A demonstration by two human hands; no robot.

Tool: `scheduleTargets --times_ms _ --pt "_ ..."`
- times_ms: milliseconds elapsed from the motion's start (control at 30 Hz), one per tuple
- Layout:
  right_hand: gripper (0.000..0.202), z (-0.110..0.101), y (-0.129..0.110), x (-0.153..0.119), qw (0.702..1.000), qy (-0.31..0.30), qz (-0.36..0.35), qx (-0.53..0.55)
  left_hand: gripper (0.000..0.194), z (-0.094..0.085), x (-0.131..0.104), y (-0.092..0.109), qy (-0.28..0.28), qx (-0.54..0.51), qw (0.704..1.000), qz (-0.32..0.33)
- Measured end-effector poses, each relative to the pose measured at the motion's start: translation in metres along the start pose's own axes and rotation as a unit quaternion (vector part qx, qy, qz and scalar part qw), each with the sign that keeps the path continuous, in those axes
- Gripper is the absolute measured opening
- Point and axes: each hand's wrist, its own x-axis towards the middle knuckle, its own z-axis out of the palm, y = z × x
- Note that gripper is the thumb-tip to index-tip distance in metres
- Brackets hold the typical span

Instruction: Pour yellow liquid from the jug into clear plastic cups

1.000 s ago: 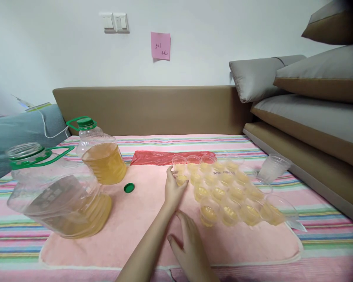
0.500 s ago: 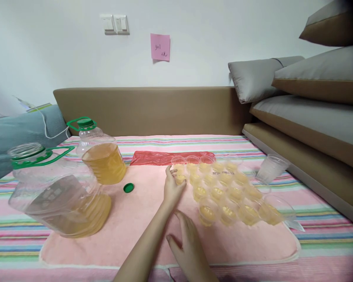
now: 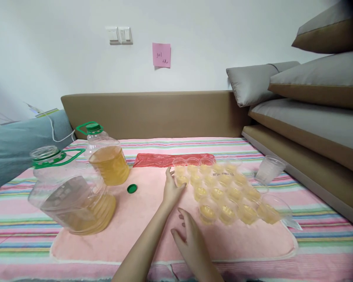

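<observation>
Cups (image 3: 207,213), clear plastic, stand in close rows from centre to right of the frame, pale yellow liquid in those that can be made out; rims overlap in this view, so no sure count. Left hand (image 3: 172,190), mid-frame, closed round one cup (image 3: 182,181) at the left edge of the group, fingers on its left side, thumb across its near right side. How firm the grip is, cannot tell. Right hand (image 3: 191,237), lower centre, open and holding nothing; fingers loosely bent, thumb spread away, over the pink mat (image 3: 141,239), near the front row but apart from it.

Left of frame: two large clear bottles with green handles. Nearer bottle (image 3: 100,213) has its mouth uncovered, amber liquid low inside. Farther bottle (image 3: 110,166) wears a green lid and holds visibly more. Loose green cap (image 3: 132,188) lies on the mat, right of both.

Red plastic sheet (image 3: 155,159) lies flat behind the cups, partly seen through the back row. Stack of nested cups (image 3: 271,169) leans at right, over striped cloth (image 3: 20,219). Grey-and-brown cushions (image 3: 314,111) piled along right edge. Pink note (image 3: 161,55) on the wall, upper centre, marked 301.
</observation>
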Motion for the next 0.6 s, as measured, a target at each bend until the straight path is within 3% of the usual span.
scheduleTargets --times_ms 133,367,600 --pt "0.043 -0.008 -0.005 0.005 1.000 0.006 -0.025 0.015 0.083 -0.023 -0.014 0.010 0.022 0.013 1.000 -0.013" --pt "0.043 -0.018 -0.007 0.009 0.991 0.008 -0.130 0.021 0.035 -0.055 -0.077 0.027 0.002 -0.007 1.000 -0.020" --pt "0.050 -0.032 -0.004 -0.004 0.974 0.013 -0.227 -0.022 0.057 -0.065 -0.130 0.027 -0.046 -0.017 0.999 -0.015"
